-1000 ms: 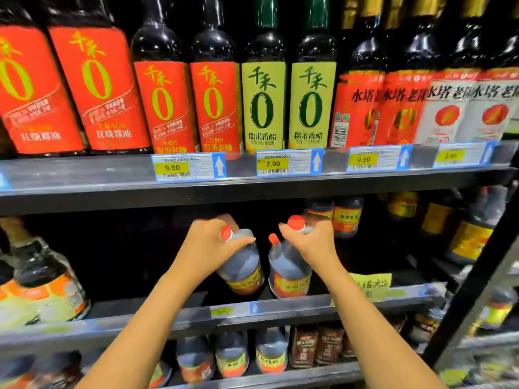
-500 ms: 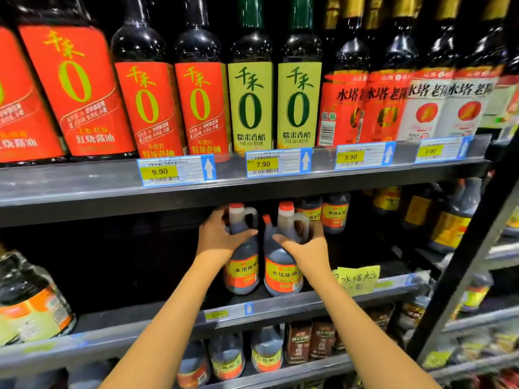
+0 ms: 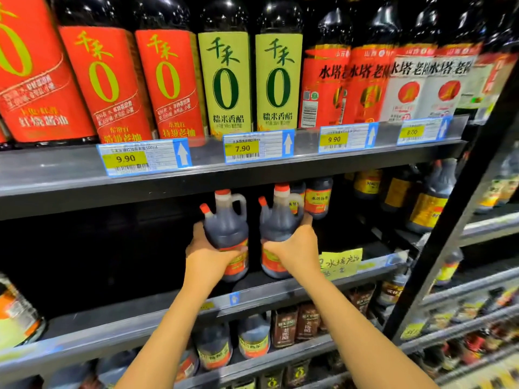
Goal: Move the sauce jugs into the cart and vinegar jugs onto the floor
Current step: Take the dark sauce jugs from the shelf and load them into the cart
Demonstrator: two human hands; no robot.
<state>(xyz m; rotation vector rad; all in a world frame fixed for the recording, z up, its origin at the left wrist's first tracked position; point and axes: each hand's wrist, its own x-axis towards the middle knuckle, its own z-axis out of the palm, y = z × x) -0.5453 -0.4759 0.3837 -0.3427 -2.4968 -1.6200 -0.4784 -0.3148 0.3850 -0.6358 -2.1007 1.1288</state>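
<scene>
left hand (image 3: 208, 256) grips left jug (image 3: 225, 228) | right hand (image 3: 295, 248) grips right jug (image 3: 276, 223) | both upright

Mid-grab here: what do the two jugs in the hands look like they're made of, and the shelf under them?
Left jug and right jug: likely clear, glossy plastic. Dark liquid shows through the walls, and the moulded handles look translucent. Red caps: apparently matte plastic. Shelf: probably grey painted or brushed metal, judging by the dull sheen along its front edge.
</scene>
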